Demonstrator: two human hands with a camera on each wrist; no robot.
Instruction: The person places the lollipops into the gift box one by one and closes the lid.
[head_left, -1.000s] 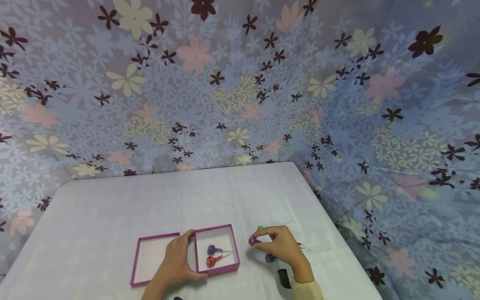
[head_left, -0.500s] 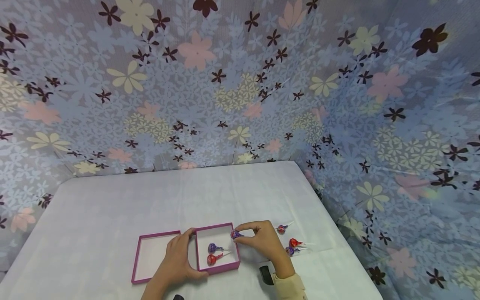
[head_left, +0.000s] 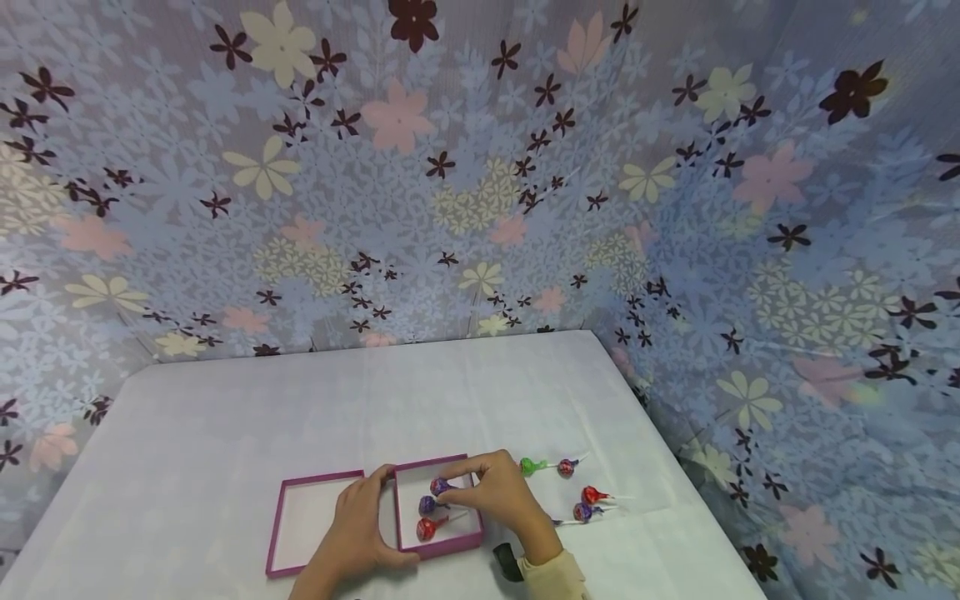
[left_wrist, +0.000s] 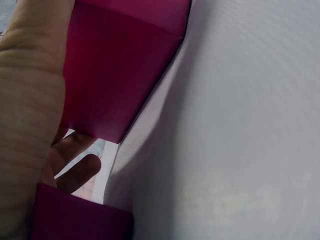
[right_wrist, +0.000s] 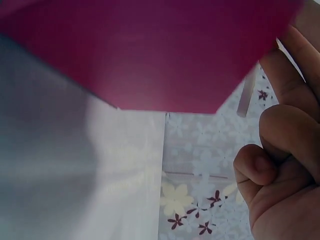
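My left hand [head_left: 356, 527] grips the left side of an open magenta-edged box [head_left: 453, 546], thumb at the front corner and fingers at the back. Over the inside of this box my right hand [head_left: 498, 497] pinches a purple-and-red wrapped lollipop [head_left: 438, 485] between thumb and fingertips. A purple lollipop [head_left: 427, 505] and a red lollipop [head_left: 426, 529] lie below it in the box. In the left wrist view the box's magenta wall [left_wrist: 120, 70] stands beside the palm. The right wrist view shows a white lollipop stick [right_wrist: 245, 97] near the curled fingers.
A matching shallow box part [head_left: 274, 533] lies left of the left hand. Right of the right hand are several lollipops on the white table: a green one [head_left: 529, 467], a red one [head_left: 592, 495], and a purple one [head_left: 582, 512]. Flowered cloth [head_left: 480, 208] hangs behind.
My right hand has carried the pinched lollipop leftward from the table, across the box's right edge, to above the box's inside. The left hand keeps its hold on the box.
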